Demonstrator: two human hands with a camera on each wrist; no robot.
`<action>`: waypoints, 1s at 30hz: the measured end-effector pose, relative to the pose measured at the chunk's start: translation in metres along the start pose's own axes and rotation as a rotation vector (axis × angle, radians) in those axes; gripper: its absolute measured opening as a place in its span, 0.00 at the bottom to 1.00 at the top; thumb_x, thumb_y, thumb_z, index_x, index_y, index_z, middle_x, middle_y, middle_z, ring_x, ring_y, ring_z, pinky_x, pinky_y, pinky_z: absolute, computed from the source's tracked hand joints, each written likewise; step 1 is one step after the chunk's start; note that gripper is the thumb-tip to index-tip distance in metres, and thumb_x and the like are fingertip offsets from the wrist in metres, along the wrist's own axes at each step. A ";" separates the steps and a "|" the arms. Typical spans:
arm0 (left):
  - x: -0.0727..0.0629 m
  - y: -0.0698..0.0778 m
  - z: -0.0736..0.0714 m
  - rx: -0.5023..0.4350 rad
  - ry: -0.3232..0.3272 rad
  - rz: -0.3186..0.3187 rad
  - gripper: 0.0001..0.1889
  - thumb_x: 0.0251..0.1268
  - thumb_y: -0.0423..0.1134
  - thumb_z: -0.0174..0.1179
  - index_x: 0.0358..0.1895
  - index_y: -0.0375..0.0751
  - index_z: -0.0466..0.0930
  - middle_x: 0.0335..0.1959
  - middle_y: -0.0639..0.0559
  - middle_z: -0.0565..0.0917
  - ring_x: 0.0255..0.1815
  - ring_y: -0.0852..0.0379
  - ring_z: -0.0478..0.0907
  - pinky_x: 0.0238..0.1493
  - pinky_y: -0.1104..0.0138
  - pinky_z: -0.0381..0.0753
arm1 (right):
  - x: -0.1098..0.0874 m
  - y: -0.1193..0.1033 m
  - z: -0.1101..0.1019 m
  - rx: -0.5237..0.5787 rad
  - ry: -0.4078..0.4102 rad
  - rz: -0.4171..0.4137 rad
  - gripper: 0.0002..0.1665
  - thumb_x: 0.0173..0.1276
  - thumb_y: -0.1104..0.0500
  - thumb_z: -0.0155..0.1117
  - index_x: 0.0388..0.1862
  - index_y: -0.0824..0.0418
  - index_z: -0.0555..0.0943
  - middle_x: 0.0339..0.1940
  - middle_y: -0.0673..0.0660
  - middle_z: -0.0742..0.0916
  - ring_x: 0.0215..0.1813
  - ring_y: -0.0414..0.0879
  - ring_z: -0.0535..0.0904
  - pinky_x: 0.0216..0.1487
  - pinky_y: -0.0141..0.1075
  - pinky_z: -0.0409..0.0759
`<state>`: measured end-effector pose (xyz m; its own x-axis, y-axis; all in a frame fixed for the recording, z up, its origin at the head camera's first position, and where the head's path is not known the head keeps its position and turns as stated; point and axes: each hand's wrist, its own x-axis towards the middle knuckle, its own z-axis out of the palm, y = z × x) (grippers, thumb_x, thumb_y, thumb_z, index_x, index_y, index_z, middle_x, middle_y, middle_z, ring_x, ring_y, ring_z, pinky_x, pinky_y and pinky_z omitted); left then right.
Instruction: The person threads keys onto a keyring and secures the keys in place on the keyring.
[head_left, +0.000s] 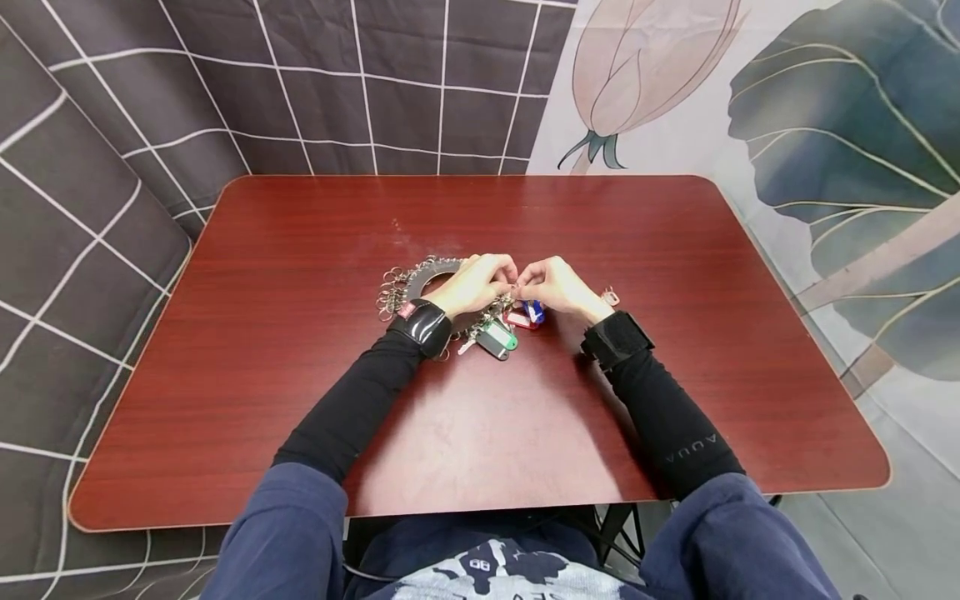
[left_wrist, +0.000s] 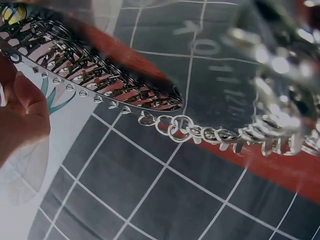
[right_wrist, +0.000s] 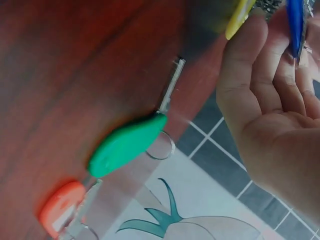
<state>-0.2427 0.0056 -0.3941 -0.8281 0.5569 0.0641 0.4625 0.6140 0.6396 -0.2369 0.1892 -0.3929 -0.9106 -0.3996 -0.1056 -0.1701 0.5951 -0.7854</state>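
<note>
A grey metal ring (head_left: 417,287) with many small split rings (head_left: 390,293) along its rim lies under my left hand (head_left: 476,285). In the left wrist view, numbers mark its flat face and split rings (left_wrist: 180,129) line its edge. My left thumb and finger pinch a small split ring, close against the fingertips of my right hand (head_left: 558,287). A blue key tag (right_wrist: 296,25) hangs at my right fingers, which pinch it. Below my hands are a green key tag (head_left: 502,336), a dark grey tag (head_left: 492,346), a red tag (head_left: 519,320) and a key (head_left: 467,345).
The brown-red table (head_left: 300,400) stands before a grey checked curtain (head_left: 390,83). Near the right wrist lies a small pale looped thing (head_left: 611,297). The right wrist view shows a green tag with a key (right_wrist: 129,142), an orange tag (right_wrist: 62,207) and a yellow tag (right_wrist: 240,19).
</note>
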 end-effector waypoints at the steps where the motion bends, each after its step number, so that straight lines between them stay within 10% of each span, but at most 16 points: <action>1: 0.000 0.000 0.000 -0.002 0.003 0.007 0.08 0.61 0.31 0.56 0.43 0.40 0.78 0.34 0.48 0.88 0.39 0.55 0.82 0.50 0.58 0.72 | 0.000 -0.001 0.000 -0.012 0.004 -0.010 0.06 0.59 0.65 0.63 0.32 0.68 0.83 0.25 0.58 0.88 0.24 0.37 0.75 0.29 0.28 0.74; 12: -0.008 0.001 -0.007 0.240 -0.131 -0.071 0.07 0.55 0.41 0.62 0.36 0.45 0.80 0.53 0.49 0.75 0.59 0.48 0.60 0.57 0.52 0.58 | 0.003 -0.001 -0.001 -0.113 0.095 0.084 0.08 0.59 0.59 0.64 0.28 0.64 0.84 0.21 0.50 0.85 0.22 0.35 0.71 0.27 0.27 0.68; 30: -0.004 -0.011 -0.010 0.076 -0.095 0.093 0.08 0.53 0.36 0.67 0.32 0.44 0.76 0.42 0.47 0.76 0.49 0.47 0.63 0.54 0.55 0.62 | 0.001 0.001 0.007 -0.326 0.077 0.106 0.09 0.55 0.59 0.64 0.19 0.61 0.84 0.15 0.49 0.84 0.23 0.40 0.75 0.30 0.30 0.69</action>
<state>-0.2474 -0.0093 -0.3936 -0.7488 0.6612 0.0454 0.5612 0.5961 0.5743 -0.2355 0.1848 -0.3981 -0.9534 -0.2769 -0.1202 -0.1729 0.8272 -0.5347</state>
